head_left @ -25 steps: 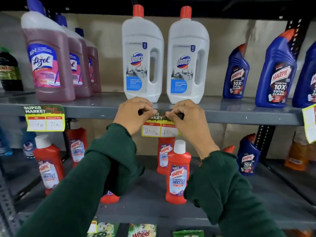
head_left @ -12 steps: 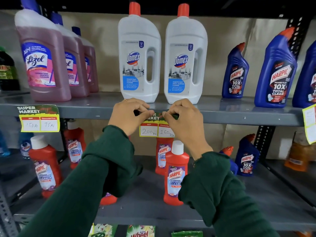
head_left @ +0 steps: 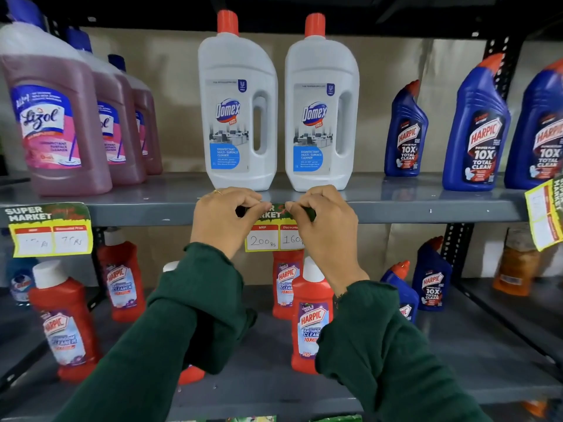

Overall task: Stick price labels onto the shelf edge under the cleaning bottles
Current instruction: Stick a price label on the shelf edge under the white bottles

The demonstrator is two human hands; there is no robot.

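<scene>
Yellow-and-green paper price label (head_left: 268, 236), marked 200 and 160: on the grey metal shelf edge (head_left: 411, 213), below two white red-capped Domex bottles (head_left: 240, 117). Left hand (head_left: 224, 217) and right hand (head_left: 324, 222), fingers curled, pinch its upper corners.

Open shelf edge (head_left: 411, 212) right of the hands, bare up to a hanging yellow label (head_left: 543, 213). To the left, clear up to another label (head_left: 50, 228). Above, blocked by two white Domex bottles (head_left: 240, 117); below, by red Harpic bottles (head_left: 310, 318).
</scene>
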